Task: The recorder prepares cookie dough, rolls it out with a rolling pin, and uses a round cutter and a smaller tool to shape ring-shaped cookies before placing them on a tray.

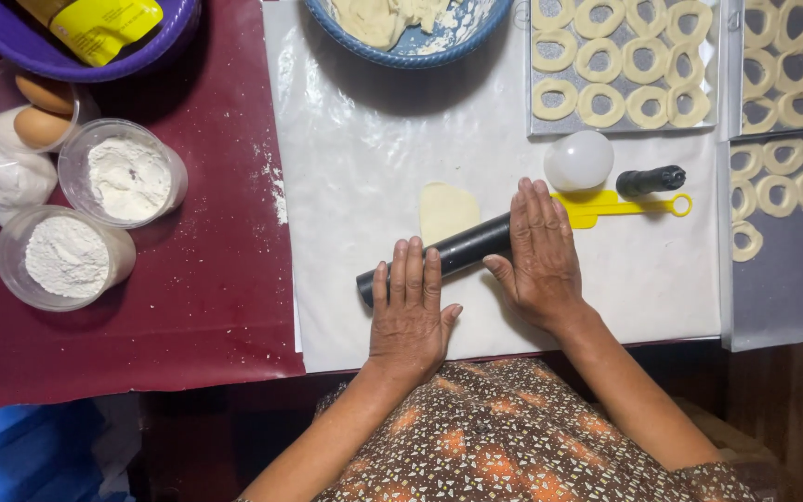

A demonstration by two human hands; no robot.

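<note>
Nearest the desk's front edge, the left hand (408, 316) lies flat, fingers straight and together, palm pressing the near end of a smooth black rolling pin (462, 251). The right hand (539, 249) rests the same way over the pin's middle, its grip spread flat rather than curled round the cylinder. The pin lies slantwise on a white, flour-dusted sheet (374, 167) that covers the middle of the desk, and its far side sits on a small pale slab of dough (448, 210), soft and roughly square.

Just beyond the right hand's fingertips lie a flat yellow plastic tool (620, 205) with a ring at its end, a short black handle (650, 179) and a rounded white plastic cap (578, 160).

On the dark red cloth (206, 279) at the left stand two clear tubs of white powder (123, 173), with a cup of brown eggs (41, 112) behind.

Along the far edge sit a blue bowl (406, 51) of dough scraps and grey trays (625, 125) lined with pale dough rings (597, 104).
</note>
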